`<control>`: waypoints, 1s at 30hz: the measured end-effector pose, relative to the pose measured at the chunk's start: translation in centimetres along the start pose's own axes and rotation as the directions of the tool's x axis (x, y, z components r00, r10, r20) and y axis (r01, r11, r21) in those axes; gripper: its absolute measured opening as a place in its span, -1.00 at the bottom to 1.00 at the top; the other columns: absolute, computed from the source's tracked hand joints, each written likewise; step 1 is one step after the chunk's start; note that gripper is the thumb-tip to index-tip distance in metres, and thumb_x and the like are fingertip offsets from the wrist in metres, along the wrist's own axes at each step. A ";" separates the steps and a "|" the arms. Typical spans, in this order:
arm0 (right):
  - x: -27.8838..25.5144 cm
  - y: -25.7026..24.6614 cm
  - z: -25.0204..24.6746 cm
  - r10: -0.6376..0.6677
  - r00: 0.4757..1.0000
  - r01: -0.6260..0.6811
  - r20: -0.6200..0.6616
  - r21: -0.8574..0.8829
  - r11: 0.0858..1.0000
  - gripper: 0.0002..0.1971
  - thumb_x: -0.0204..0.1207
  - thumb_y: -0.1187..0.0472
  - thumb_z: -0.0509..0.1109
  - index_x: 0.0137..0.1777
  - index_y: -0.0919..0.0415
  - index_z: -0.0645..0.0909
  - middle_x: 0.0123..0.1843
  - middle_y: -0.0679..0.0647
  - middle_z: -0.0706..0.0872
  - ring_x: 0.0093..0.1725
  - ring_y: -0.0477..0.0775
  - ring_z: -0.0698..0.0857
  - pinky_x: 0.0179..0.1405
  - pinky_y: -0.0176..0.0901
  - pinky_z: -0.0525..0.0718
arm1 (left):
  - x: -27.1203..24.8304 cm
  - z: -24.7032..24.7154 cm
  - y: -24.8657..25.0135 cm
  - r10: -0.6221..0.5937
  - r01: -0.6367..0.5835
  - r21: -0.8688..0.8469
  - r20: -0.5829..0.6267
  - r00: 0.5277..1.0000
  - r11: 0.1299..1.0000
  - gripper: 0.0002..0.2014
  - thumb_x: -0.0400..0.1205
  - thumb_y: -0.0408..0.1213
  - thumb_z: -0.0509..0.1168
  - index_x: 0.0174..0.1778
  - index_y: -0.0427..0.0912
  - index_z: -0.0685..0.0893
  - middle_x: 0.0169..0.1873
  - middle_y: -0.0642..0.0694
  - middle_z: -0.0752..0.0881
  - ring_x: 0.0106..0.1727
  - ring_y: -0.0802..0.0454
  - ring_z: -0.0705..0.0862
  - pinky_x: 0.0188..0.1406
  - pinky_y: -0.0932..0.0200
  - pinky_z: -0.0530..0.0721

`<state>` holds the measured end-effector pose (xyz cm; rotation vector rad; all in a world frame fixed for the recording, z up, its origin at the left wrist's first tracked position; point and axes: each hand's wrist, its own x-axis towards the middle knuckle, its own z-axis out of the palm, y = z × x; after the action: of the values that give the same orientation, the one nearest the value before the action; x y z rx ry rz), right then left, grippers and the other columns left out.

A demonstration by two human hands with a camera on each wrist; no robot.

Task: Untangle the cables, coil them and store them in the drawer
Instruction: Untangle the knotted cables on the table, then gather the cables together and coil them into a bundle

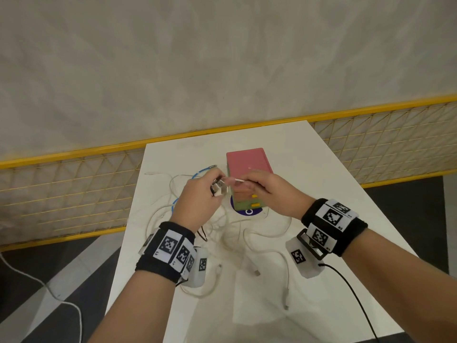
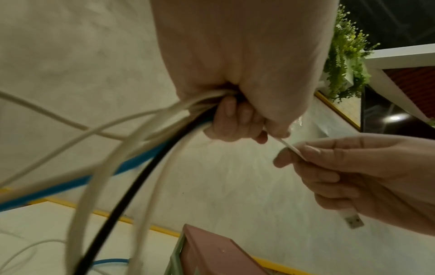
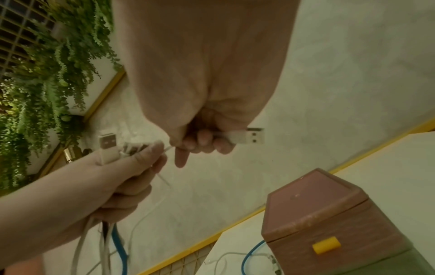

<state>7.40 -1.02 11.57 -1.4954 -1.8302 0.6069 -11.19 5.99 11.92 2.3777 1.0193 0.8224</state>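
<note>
My left hand (image 1: pixel 200 194) is raised over the white table (image 1: pixel 321 194) and grips a bundle of cables (image 2: pixel 150 134): several white ones, a black one and a blue one, with USB plugs (image 3: pixel 107 144) sticking out above the fist. My right hand (image 1: pixel 262 186) holds a white cable by its USB plug end (image 3: pixel 249 136), and a short taut stretch of it (image 2: pixel 290 148) runs to the left hand. Loose white cable loops (image 1: pixel 237 233) lie tangled on the table below. The pink drawer box (image 1: pixel 247 164) with yellow handles (image 3: pixel 326 244) stands behind the hands.
A blue cable (image 1: pixel 202 169) lies left of the drawer box. A yellow mesh fence (image 1: pixel 61 194) runs behind the table. Black camera leads (image 1: pixel 351 293) trail from my wrists. Hanging green plants (image 3: pixel 42 74) show at the side.
</note>
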 end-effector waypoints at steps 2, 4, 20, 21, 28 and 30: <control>0.1 0.3 -0.4 0.020 0.999 -0.018 0.044 -0.054 0.998 -0.78 0.72 0.25 0.14 0.10 0.21 0.64 -0.17 -0.07 0.56 -0.15 -0.12 0.54 -0.12 -0.33 0.45 | -0.1 -0.3 -0.2 -0.012 0.011 -0.011 -0.099 0.995 1.000 -0.78 0.66 -0.02 0.32 -0.09 -0.11 0.63 -0.56 0.14 0.49 -0.50 0.13 0.49 -0.48 0.18 0.43; 0.3 0.6 -0.6 0.022 0.996 -0.006 0.092 -0.162 0.987 -0.78 0.69 0.22 0.21 0.06 0.24 0.69 -0.12 0.07 0.48 -0.13 0.05 0.49 -0.11 -0.21 0.44 | -0.1 -0.3 -0.7 -0.033 0.035 0.015 -0.125 0.992 0.999 -0.78 0.66 -0.01 0.31 -0.08 -0.11 0.63 -0.56 0.13 0.49 -0.52 0.14 0.49 -0.48 0.22 0.39; 1.9 1.2 5.6 0.158 0.768 0.031 0.621 -0.282 0.959 -0.78 0.52 0.37 0.28 0.00 0.18 0.75 0.01 0.05 0.74 -0.12 -0.06 0.61 -0.08 -0.24 0.55 | -1.8 0.3 -3.3 -0.220 0.181 -0.249 -0.140 0.965 0.951 -0.90 0.63 -0.20 0.40 -0.11 -0.10 0.61 -0.51 0.12 0.50 -0.53 0.22 0.45 -0.48 0.48 0.39; 1.0 2.1 6.8 0.205 0.685 0.035 0.699 -0.312 0.949 -0.77 0.49 0.39 0.27 -0.02 0.20 0.75 0.01 0.07 0.73 -0.11 -0.05 0.60 -0.05 -0.21 0.57 | -2.0 0.8 -3.4 -0.239 0.198 -0.265 -0.132 0.962 0.944 -0.86 0.63 -0.19 0.40 -0.13 -0.13 0.59 -0.51 0.09 0.50 -0.53 0.19 0.42 -0.48 0.46 0.39; -2.4 7.1 11.1 0.334 0.579 0.050 0.744 -0.441 0.896 -0.75 0.37 0.48 0.34 0.02 0.30 0.70 0.15 0.16 0.59 0.08 0.27 0.68 0.12 0.10 0.70 | -3.6 2.0 -3.7 -0.346 0.287 -0.390 -0.089 0.934 0.875 -0.77 0.59 -0.12 0.44 -0.16 -0.14 0.53 -0.46 0.09 0.49 -0.50 0.19 0.36 -0.46 0.41 0.40; -2.8 7.5 11.0 0.254 0.627 0.129 0.736 -0.420 0.898 -0.83 0.39 0.44 0.39 -0.04 0.29 0.70 0.12 0.11 0.55 0.02 0.20 0.66 -0.03 -0.08 0.67 | -3.8 1.8 -3.6 -0.368 0.297 -0.433 -0.090 0.925 0.851 -0.73 0.56 -0.09 0.47 -0.20 -0.11 0.50 -0.52 0.16 0.42 -0.49 0.18 0.33 -0.44 0.36 0.39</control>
<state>4.26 -1.31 -1.68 -1.7415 -2.7465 1.0612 -13.91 5.14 7.15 1.7345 1.1509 1.0026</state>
